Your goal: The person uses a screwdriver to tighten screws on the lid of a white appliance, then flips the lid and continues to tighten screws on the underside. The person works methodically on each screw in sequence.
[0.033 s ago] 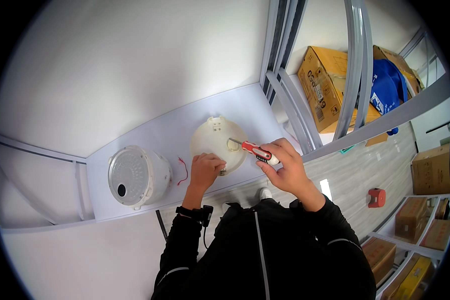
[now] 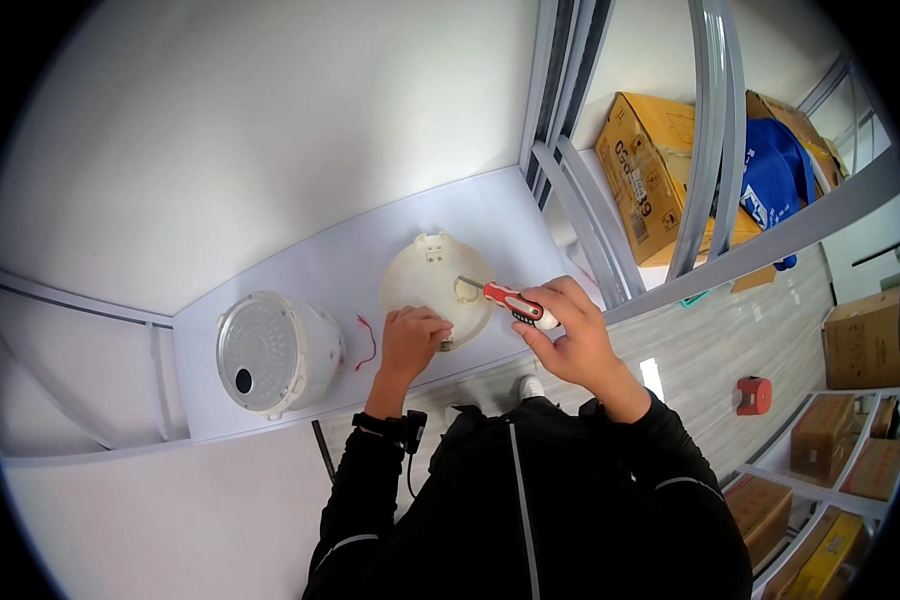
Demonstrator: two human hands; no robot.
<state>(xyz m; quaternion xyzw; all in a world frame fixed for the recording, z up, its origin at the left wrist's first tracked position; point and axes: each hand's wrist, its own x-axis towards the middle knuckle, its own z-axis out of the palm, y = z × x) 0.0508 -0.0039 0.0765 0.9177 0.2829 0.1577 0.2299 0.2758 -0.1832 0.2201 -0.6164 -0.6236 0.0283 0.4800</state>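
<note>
A round cream-white plastic cover (image 2: 410, 280) lies on the white table, with a small bracket on its far edge. My left hand (image 2: 408, 343) grips the cover's near edge with curled fingers, beside a small metallic piece (image 2: 445, 344). In my right hand (image 2: 578, 338) is a screwdriver (image 2: 515, 303) with a red and white handle, its shaft pointing left over the cover. Under the shaft sits a pale loop (image 2: 466, 291); whether the tip touches anything I cannot tell. Left of the cover stands a white drum-shaped appliance body (image 2: 280, 355) with a grey ribbed face and a dark round hole.
A short red wire (image 2: 371, 345) lies between the appliance body and the cover. Grey metal frame bars (image 2: 590, 225) rise at the table's right end. Beyond them are a cardboard box (image 2: 645, 175) and a blue bag (image 2: 775, 170). A red stool (image 2: 754, 396) stands on the floor.
</note>
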